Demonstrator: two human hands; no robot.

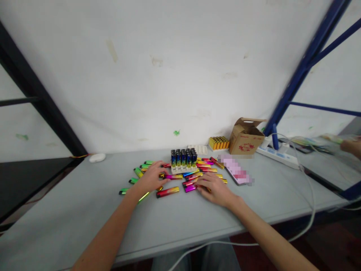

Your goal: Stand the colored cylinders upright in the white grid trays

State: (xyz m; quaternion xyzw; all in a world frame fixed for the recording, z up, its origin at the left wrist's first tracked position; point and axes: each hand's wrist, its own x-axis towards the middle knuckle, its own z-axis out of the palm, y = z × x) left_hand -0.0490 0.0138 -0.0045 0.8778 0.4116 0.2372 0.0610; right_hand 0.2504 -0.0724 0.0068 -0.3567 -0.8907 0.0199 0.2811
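Note:
Many lighters in shiny wraps lie loose on the grey table. My left hand (152,177) is over the green ones at left, fingers apart, its tips near a purple-and-gold lighter (175,177). A red-and-gold lighter (168,192) lies nearer me, between the hands. My right hand (216,189) lies low over the red and purple lighters, fingers bent and spread, touching some; what is beneath its palm is hidden. Beyond the hands, a white tray (184,170) holds blue lighters (183,157) standing upright with black tops.
A white holed tray (199,149) and a block of upright yellow lighters (219,143) stand by the wall. Right of these are an open cardboard box (244,141), a phone (236,170) and a power strip (279,156). A white cable (312,203) loops over the table's right side.

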